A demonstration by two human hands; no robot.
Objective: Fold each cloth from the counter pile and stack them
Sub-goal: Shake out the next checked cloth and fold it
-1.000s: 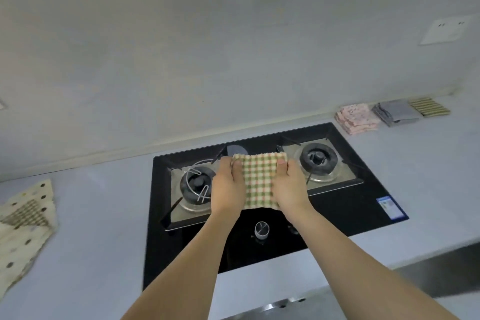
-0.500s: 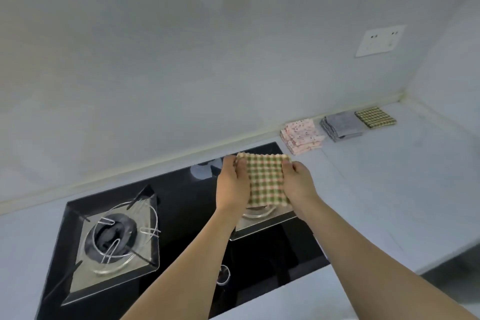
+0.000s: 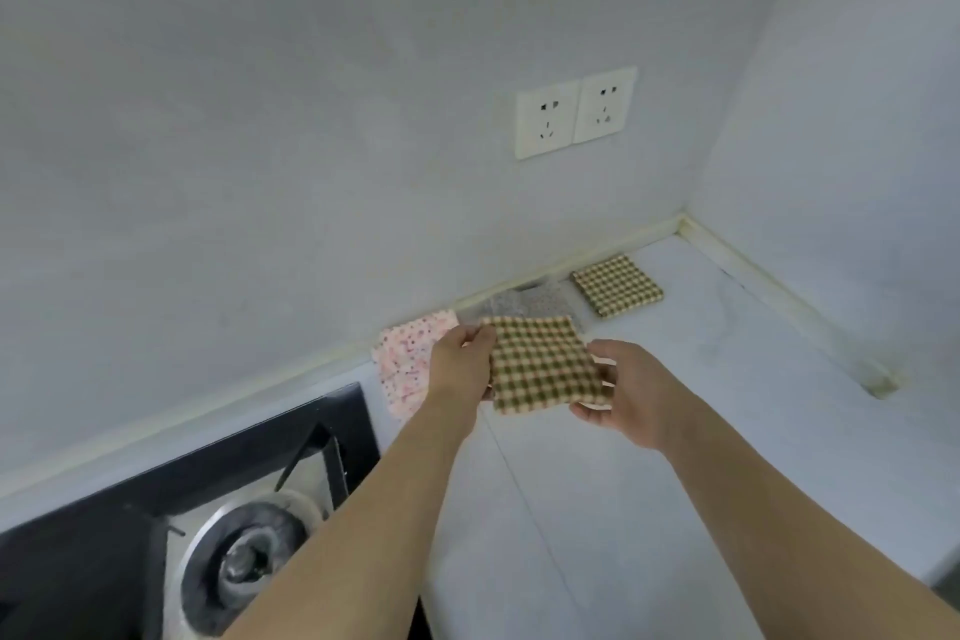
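A folded green-and-cream checked cloth (image 3: 543,363) is held flat in the air above the counter. My left hand (image 3: 462,361) grips its left edge and my right hand (image 3: 626,387) pinches its right edge. Along the wall behind it lie three folded stacks: a pink floral stack (image 3: 402,359) partly behind my left hand, a grey stack (image 3: 535,301) mostly hidden by the held cloth, and a checked stack (image 3: 617,285) near the corner.
The black gas hob (image 3: 171,509) with a steel burner (image 3: 249,556) lies at lower left. The pale counter (image 3: 727,405) runs right to a side wall. A double wall socket (image 3: 575,112) sits above the stacks.
Both hands carried the folded checked cloth rightward from over the hob to above the counter in front of the folded stacks. The view swung right with them.
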